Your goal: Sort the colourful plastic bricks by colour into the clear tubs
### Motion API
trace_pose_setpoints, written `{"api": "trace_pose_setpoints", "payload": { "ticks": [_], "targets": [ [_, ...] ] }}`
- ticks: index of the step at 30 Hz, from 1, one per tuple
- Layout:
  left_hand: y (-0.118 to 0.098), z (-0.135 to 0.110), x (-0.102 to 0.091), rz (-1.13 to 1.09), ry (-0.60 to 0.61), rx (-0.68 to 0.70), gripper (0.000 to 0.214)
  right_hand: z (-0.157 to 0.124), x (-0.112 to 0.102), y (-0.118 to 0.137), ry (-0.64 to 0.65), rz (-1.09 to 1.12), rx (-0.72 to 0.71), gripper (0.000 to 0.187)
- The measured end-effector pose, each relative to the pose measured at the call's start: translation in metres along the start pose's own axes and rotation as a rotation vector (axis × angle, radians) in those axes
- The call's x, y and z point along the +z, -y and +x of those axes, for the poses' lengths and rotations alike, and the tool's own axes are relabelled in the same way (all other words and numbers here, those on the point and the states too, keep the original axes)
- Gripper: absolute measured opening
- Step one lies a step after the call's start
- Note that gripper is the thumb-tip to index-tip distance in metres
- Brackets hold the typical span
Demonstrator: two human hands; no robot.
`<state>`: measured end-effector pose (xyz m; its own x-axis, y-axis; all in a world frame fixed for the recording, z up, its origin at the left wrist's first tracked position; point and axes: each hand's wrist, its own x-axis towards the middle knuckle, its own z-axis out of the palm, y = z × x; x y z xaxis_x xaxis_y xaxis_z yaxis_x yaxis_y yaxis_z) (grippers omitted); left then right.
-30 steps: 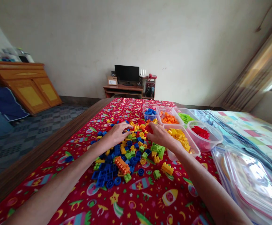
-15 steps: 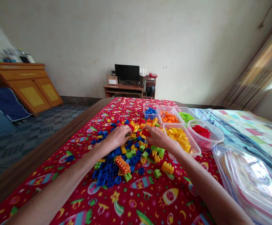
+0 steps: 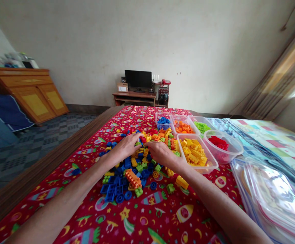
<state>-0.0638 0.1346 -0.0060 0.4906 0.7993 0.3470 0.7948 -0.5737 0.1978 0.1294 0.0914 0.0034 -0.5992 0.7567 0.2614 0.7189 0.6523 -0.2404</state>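
A mixed heap of toy building bricks in blue, yellow, green, orange and red lies on the red patterned cloth. My left hand reaches over the heap's far left side, thumb and forefinger apart, with bricks showing in the gap. Close to it on the right, my right hand points leftward with its fingers pressed together; whatever they pinch is hidden. An orange ridged brick lies on top of the near part. By the right wrist stands a clear tub of yellow bricks.
Beyond that tub are clear containers with blue bricks, orange bricks and green bricks. A round tub holds red bricks. Stacked clear lids lie at the right. A monitor stands on a desk by the wall.
My right hand has moved left, closer to my left hand, and the red brick seen at its fingers is out of sight. My left hand has barely shifted.
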Motion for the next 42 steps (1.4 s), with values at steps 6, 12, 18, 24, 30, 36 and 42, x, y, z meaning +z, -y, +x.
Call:
{"api": "trace_pose_setpoints", "payload": {
  "ticks": [6,12,18,24,30,36,42],
  "targets": [
    [-0.004,0.004,-0.014,-0.002,-0.064,0.001,0.031,0.005,0.013,0.003,0.112,-0.094,-0.089,0.045],
    [-0.013,0.0,-0.023,-0.039,0.082,0.052,0.028,-0.008,0.003,0.004,0.202,-0.216,0.112,0.04],
    [-0.031,-0.013,-0.022,-0.037,0.393,0.17,0.015,-0.011,-0.006,-0.002,0.196,-0.192,0.148,0.033],
    [-0.052,-0.018,-0.025,-0.011,0.462,0.131,0.008,-0.013,-0.022,-0.003,0.18,-0.134,0.154,0.032],
    [-0.066,-0.027,-0.021,0.179,0.414,0.147,0.011,-0.013,-0.011,0.003,0.238,-0.125,0.105,0.032],
    [-0.061,-0.023,-0.018,0.16,0.413,0.167,0.016,-0.015,-0.008,-0.004,0.143,-0.094,0.096,0.031],
    [-0.037,-0.014,-0.027,-0.041,0.336,0.165,0.021,-0.025,-0.037,0.006,0.088,-0.19,0.152,0.022]
  ]
}}
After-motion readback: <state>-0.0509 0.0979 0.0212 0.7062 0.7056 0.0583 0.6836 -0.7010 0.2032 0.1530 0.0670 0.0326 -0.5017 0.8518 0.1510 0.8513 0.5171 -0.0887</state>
